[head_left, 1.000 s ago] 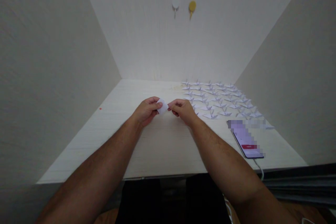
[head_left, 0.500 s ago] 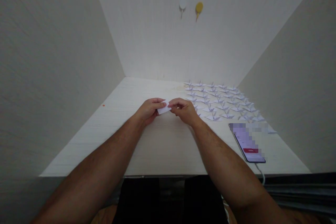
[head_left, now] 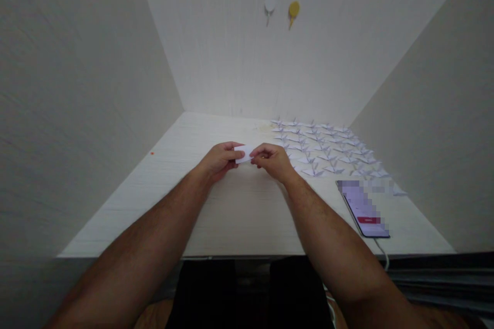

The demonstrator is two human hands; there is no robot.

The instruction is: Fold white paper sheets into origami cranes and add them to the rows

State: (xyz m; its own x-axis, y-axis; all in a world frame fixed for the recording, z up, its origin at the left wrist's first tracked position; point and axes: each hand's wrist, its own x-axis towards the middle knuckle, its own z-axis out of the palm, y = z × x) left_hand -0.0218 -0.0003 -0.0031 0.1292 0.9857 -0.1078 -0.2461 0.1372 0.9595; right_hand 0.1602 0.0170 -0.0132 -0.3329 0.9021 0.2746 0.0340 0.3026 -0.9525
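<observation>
Between my two hands, above the middle of the white table [head_left: 231,205], is a small piece of white folded paper [head_left: 243,153]. My left hand [head_left: 223,159] is closed on its left side, with the thumb lying over the front. My right hand [head_left: 272,159] pinches the right edge of the paper between thumb and forefinger. Just beyond the right hand stand rows of white folded paper cranes [head_left: 314,170]. The back of the paper and the fingers behind it are hidden.
A phone [head_left: 363,211] with a lit screen lies at the right, with a white cable [head_left: 382,253] running off the table's front edge. Walls enclose the table on three sides. A white hook [head_left: 269,5] and a yellow hook [head_left: 294,9] are on the back wall.
The paper has turned slightly and now lies more level between my hands. Both hands stay almost in the same place, still holding it.
</observation>
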